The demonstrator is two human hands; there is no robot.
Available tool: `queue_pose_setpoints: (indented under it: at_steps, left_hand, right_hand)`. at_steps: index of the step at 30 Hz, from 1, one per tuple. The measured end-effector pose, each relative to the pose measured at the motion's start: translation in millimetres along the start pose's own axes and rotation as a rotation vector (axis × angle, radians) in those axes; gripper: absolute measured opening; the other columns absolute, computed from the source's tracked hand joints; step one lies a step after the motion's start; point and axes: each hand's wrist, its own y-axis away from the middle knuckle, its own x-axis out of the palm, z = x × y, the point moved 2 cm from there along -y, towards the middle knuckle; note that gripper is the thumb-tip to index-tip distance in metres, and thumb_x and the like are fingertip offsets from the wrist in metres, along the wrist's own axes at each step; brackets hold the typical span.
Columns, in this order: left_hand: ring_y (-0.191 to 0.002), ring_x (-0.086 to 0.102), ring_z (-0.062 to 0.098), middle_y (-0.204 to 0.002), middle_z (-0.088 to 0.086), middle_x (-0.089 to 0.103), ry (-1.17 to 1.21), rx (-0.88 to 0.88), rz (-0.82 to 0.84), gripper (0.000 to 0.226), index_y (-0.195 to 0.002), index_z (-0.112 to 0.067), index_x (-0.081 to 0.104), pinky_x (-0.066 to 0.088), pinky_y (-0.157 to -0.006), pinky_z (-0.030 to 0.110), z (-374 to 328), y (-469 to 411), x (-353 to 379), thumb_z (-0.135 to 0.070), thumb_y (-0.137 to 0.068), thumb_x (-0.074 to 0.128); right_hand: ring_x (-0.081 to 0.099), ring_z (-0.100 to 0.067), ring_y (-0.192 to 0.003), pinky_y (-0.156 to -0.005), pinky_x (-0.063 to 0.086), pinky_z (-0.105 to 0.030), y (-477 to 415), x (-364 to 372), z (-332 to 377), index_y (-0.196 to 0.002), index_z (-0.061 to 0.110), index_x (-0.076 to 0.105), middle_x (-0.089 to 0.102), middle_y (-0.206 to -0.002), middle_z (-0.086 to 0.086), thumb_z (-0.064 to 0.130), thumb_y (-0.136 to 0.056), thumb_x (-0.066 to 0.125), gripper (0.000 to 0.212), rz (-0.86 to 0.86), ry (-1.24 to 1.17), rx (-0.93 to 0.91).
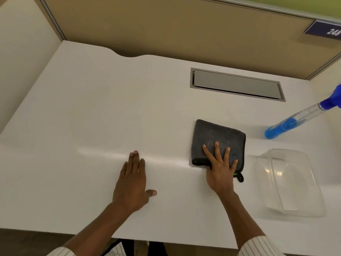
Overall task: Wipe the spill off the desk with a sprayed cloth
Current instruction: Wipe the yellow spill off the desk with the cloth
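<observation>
A folded dark grey cloth (219, 137) lies flat on the white desk (92, 117), right of centre. My right hand (219, 167) presses on the cloth's near half with fingers spread, thumb at its left edge. My left hand (133, 183) rests flat on the bare desk to the left, fingers together, holding nothing. A glossy streak (103, 153) runs across the desk from the cloth's left edge toward the left. A clear spray bottle (299, 117) with blue liquid and a blue head stands at the right edge.
A clear plastic container (287, 182) sits on the desk right of the cloth. A grey cable hatch (238, 85) is set into the desk behind it. Tan partition walls (166, 26) close the back and the left side. The desk's front edge runs near my forearms.
</observation>
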Motion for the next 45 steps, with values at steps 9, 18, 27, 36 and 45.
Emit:
queue_pose_setpoints:
  at_steps: [9,18,27,36,45]
  left_hand:
    - [-0.162,-0.032,0.021,-0.173,0.007,-0.037,0.094,0.006,-0.105,0.112,-0.171,-0.010,-0.010,-0.011,-0.129,0.029,6.5,12.7,14.3,-0.070,-0.100,0.055]
    - [-0.161,-0.034,0.019,-0.172,0.003,-0.041,0.139,0.016,-0.130,0.115,-0.170,-0.015,-0.015,-0.014,-0.128,0.028,12.4,13.3,16.6,-0.073,-0.099,0.053]
    - [-0.160,-0.034,0.012,-0.168,-0.007,-0.045,0.214,0.074,-0.131,0.112,-0.162,-0.024,-0.025,-0.008,-0.132,0.027,31.2,15.4,20.6,-0.073,-0.099,0.053]
    - [-0.157,0.042,0.024,-0.172,0.001,0.039,0.306,-0.027,-0.446,0.042,-0.144,-0.014,0.063,0.051,-0.119,0.050,103.4,38.8,26.8,-0.027,-0.106,0.053]
    - [-0.151,0.048,0.038,-0.161,0.018,0.051,0.341,-0.178,-0.558,0.060,-0.141,0.001,0.061,0.046,-0.112,0.043,174.2,39.0,8.9,0.026,-0.087,0.061]
  right_hand:
    - [-0.024,-0.048,-0.155,-0.116,-0.007,-0.081,-125.1,-21.3,55.9,-0.161,0.052,0.004,-0.015,-0.175,-0.004,0.027,-0.104,0.045,0.074,0.045,-0.017,0.123]
    - [-0.027,-0.052,-0.153,-0.113,-0.008,-0.084,-138.9,2.0,201.6,-0.162,0.051,0.003,-0.016,-0.175,-0.005,0.034,-0.106,0.042,0.070,0.159,0.039,-0.164]
    - [-0.030,-0.062,-0.146,-0.106,-0.003,-0.090,-118.5,10.9,342.0,-0.163,0.045,-0.003,-0.027,-0.171,-0.015,0.029,-0.103,0.054,0.085,0.408,0.137,-0.318]
    - [-0.031,-0.060,-0.147,-0.107,-0.003,-0.090,-84.9,27.6,346.6,-0.161,0.049,-0.009,-0.031,-0.170,-0.012,0.034,-0.101,0.059,0.092,0.407,0.219,-0.405]
    - [-0.038,-0.059,-0.144,-0.108,-0.009,-0.088,46.8,54.1,322.7,-0.159,0.046,-0.019,-0.042,-0.164,-0.014,0.034,-0.099,0.063,0.102,0.354,0.183,-0.426]
